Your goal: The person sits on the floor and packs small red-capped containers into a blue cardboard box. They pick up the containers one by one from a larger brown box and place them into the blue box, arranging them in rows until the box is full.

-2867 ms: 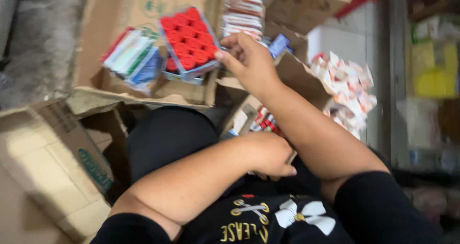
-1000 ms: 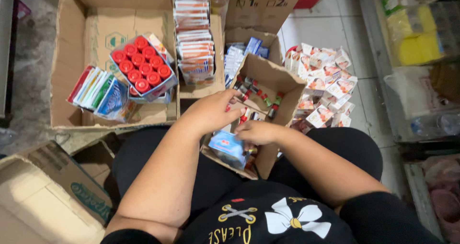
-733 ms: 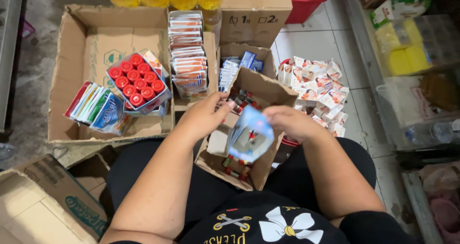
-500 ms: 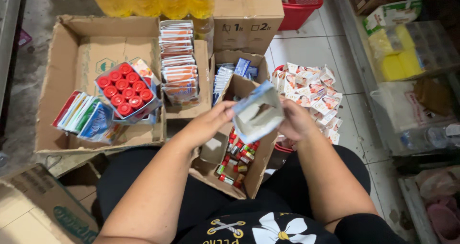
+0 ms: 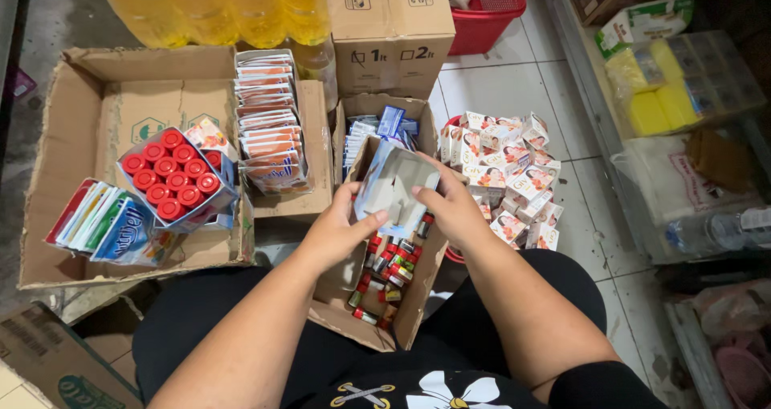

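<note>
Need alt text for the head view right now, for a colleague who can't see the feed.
Both hands, left hand and right hand, hold an empty light-blue carton tray above an open cardboard box of small red-capped vials on the seated person's lap. On the floor ahead lie a tray of red-capped bottles, stacked sachets and a pile of small white boxes.

Both hands (image 5: 341, 231) (image 5: 452, 208) hold small open carton (image 5: 392, 187) above box (image 5: 405, 321).

An empty light-blue carton tray (image 5: 393, 186), open side up and tilted, is held above a cardboard box (image 5: 418, 297) of small bottles (image 5: 385, 264).
</note>
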